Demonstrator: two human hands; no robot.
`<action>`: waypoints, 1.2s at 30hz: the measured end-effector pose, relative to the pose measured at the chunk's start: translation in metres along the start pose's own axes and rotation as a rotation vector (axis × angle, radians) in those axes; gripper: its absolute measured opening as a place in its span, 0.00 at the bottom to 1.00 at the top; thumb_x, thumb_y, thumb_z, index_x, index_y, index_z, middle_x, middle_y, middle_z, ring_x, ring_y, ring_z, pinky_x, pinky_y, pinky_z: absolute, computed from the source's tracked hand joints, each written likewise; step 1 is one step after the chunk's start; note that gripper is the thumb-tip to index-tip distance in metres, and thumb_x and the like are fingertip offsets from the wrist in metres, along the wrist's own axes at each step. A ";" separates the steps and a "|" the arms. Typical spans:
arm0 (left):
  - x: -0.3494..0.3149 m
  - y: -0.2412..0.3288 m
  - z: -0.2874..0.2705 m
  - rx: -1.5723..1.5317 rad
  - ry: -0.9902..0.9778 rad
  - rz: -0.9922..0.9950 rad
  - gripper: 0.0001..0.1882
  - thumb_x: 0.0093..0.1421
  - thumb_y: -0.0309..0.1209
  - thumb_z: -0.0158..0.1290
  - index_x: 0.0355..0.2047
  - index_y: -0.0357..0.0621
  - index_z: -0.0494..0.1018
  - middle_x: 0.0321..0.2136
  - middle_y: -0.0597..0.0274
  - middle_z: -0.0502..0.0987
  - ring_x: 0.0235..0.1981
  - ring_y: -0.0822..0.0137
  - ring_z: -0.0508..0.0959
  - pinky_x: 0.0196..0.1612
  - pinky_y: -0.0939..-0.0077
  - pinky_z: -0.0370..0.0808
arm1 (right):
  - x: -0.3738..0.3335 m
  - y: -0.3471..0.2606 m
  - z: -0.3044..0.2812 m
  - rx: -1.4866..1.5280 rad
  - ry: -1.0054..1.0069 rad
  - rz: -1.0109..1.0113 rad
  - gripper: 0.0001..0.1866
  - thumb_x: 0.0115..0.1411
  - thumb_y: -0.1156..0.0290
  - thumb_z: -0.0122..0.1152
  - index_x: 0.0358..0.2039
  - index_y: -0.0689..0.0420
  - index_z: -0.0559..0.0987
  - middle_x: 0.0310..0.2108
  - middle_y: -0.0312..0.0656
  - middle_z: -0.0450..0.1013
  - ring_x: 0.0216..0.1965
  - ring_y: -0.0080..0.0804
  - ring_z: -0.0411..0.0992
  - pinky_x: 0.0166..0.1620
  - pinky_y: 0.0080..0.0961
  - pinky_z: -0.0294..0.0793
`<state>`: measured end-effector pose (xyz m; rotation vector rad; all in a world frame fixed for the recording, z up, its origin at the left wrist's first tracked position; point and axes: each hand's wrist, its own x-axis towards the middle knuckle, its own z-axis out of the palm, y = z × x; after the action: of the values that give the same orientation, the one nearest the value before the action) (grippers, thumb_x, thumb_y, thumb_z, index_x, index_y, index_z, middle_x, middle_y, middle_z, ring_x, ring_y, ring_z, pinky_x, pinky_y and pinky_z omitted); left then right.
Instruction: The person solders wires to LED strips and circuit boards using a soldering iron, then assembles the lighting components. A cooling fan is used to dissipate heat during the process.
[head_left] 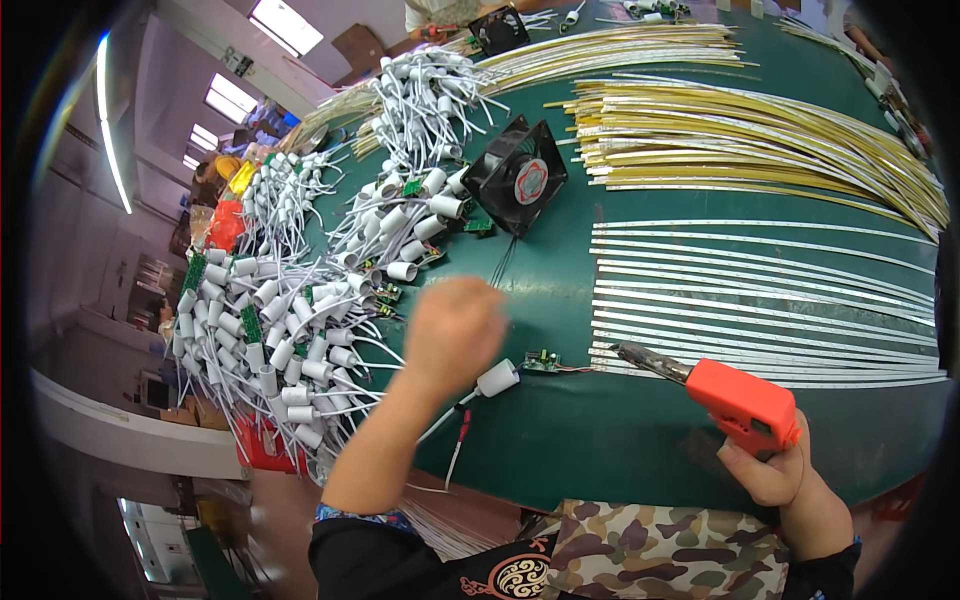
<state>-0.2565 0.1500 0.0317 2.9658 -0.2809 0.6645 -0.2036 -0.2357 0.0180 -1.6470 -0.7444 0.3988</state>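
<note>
My right hand (778, 468) is wrapped around the handle of a red soldering gun (742, 400). Its dark metal tip (645, 360) is over the left end of the nearest white LED strips (760, 318). Motion blurs my left hand (458, 330) above the green table, so its fingers cannot be made out. Just right of that wrist lies a white cylindrical plug housing (498, 378) with a white cable. A small green circuit board (543, 360) sits beside the housing, and thin wires run from it to the strip ends. A red clip (464, 425) hangs on a lead near the cable.
A big heap of white housings with cables (300, 340) covers the table's left side. Behind my left hand stands a black fan (518, 178). Bundled yellow and white strips (740, 135) lie at the far right. A person's arm (430, 12) shows across the table.
</note>
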 end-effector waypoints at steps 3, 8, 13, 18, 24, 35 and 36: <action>-0.006 -0.077 -0.004 0.065 -0.001 -0.324 0.14 0.49 0.25 0.58 0.39 0.39 0.74 0.38 0.51 0.75 0.41 0.50 0.75 0.45 0.61 0.72 | 0.000 0.001 0.002 0.051 0.010 0.021 0.21 0.48 0.75 0.60 0.45 0.66 0.74 0.33 0.42 0.75 0.32 0.26 0.72 0.39 0.24 0.71; -0.009 -0.118 0.022 0.336 -0.179 -0.230 0.15 0.50 0.28 0.57 0.40 0.44 0.74 0.32 0.55 0.75 0.37 0.53 0.76 0.41 0.58 0.73 | -0.003 0.007 0.001 0.015 0.027 -0.049 0.24 0.47 0.74 0.64 0.48 0.64 0.74 0.36 0.44 0.75 0.33 0.33 0.74 0.38 0.25 0.72; -0.006 -0.121 0.020 0.365 -0.171 -0.256 0.13 0.53 0.25 0.51 0.40 0.42 0.74 0.30 0.52 0.76 0.33 0.49 0.76 0.37 0.55 0.73 | 0.002 0.008 -0.001 0.035 0.094 -0.083 0.23 0.49 0.73 0.64 0.47 0.64 0.74 0.37 0.43 0.76 0.34 0.31 0.74 0.39 0.25 0.72; 0.007 -0.024 -0.030 0.080 -0.022 -0.166 0.14 0.50 0.22 0.54 0.40 0.39 0.74 0.26 0.52 0.74 0.28 0.50 0.75 0.33 0.58 0.71 | 0.003 -0.003 -0.006 0.552 0.192 0.088 0.22 0.61 0.67 0.55 0.53 0.64 0.69 0.45 0.50 0.74 0.40 0.29 0.76 0.40 0.25 0.77; 0.007 0.115 -0.019 -0.180 -0.095 0.099 0.22 0.46 0.22 0.58 0.44 0.37 0.72 0.25 0.56 0.76 0.24 0.57 0.76 0.27 0.65 0.72 | 0.015 -0.006 0.024 0.530 0.177 0.308 0.22 0.62 0.67 0.58 0.52 0.64 0.67 0.44 0.48 0.74 0.43 0.31 0.75 0.44 0.25 0.76; 0.017 0.154 0.009 -0.522 -0.070 0.051 0.23 0.48 0.25 0.62 0.45 0.36 0.71 0.27 0.56 0.75 0.27 0.58 0.77 0.30 0.68 0.74 | 0.025 -0.010 0.042 0.305 0.127 0.339 0.25 0.55 0.75 0.64 0.52 0.60 0.65 0.41 0.36 0.72 0.42 0.23 0.69 0.47 0.23 0.69; 0.020 0.152 0.006 -0.617 -0.087 -0.032 0.24 0.49 0.26 0.63 0.46 0.37 0.71 0.31 0.54 0.76 0.31 0.58 0.78 0.33 0.68 0.75 | 0.024 -0.007 0.042 0.308 0.128 0.340 0.25 0.55 0.75 0.64 0.52 0.60 0.65 0.41 0.36 0.72 0.42 0.23 0.69 0.47 0.23 0.69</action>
<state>-0.2665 -0.0025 0.0425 2.4014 -0.3654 0.3562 -0.2141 -0.1880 0.0196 -1.4883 -0.2864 0.6106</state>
